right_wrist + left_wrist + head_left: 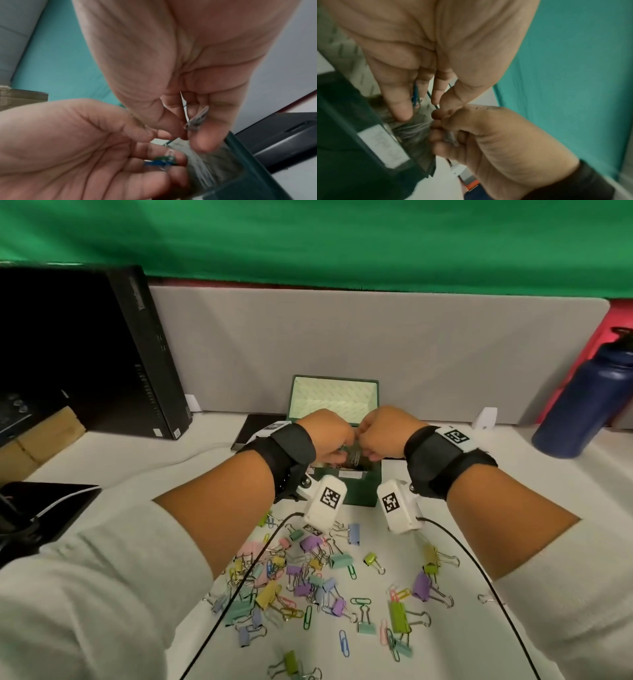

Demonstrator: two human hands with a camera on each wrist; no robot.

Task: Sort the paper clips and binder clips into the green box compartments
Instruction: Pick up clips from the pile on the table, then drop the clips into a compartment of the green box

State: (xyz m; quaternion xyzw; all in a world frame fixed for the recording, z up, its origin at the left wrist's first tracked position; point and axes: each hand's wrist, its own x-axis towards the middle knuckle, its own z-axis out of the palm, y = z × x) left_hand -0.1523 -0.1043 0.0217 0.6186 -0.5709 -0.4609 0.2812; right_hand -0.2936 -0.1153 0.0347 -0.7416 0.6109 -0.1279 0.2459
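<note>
Loose paper clips and binder clips point(322, 583) lie scattered toward the table's point(513, 474) near edge. Farther back, over the open green box point(359, 491), my left hand point(325, 436) pinches coloured paper clips point(161, 161); my right hand point(387, 433) pinches a silvery clip point(196, 121).

You see shiny wire-handled pastel binder clips point(340, 560), a matt dark-green box point(359, 491), a grey felt-like partition point(342, 337).
</note>
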